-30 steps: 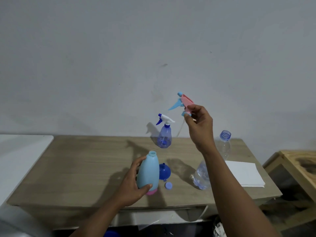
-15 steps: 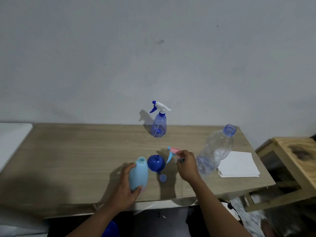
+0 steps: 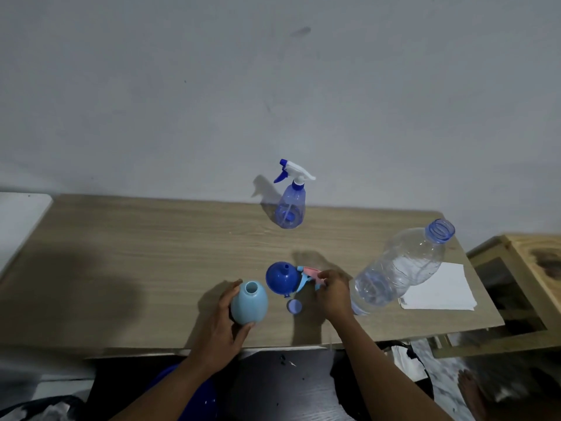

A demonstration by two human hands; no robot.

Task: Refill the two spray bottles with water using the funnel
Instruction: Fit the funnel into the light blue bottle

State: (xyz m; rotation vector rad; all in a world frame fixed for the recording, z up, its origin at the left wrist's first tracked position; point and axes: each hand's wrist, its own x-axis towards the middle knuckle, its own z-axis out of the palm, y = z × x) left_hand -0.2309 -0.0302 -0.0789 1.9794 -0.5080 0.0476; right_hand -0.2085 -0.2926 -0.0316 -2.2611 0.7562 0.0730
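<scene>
My left hand (image 3: 224, 323) grips the light blue spray bottle (image 3: 249, 302), which stands upright with its neck uncovered near the table's front edge. My right hand (image 3: 332, 291) holds the pink and blue spray head (image 3: 308, 274) down on the table, just right of the dark blue funnel (image 3: 280, 279) that lies mouth down. A small blue cap (image 3: 294, 306) lies below the funnel. The clear blue spray bottle (image 3: 290, 205) with its white trigger head stands at the back. A large clear water bottle (image 3: 400, 268), uncapped, stands to the right of my right hand.
The wooden table (image 3: 136, 253) stands against a grey wall. A white folded paper (image 3: 440, 290) lies at the table's right end. A wooden stool (image 3: 522, 268) stands beyond the right edge. A white surface (image 3: 18, 214) adjoins the table's left end.
My right hand came down from the air with the pink and blue spray head to the table beside the funnel. The camera tilted downward. My left hand stayed on the light blue bottle.
</scene>
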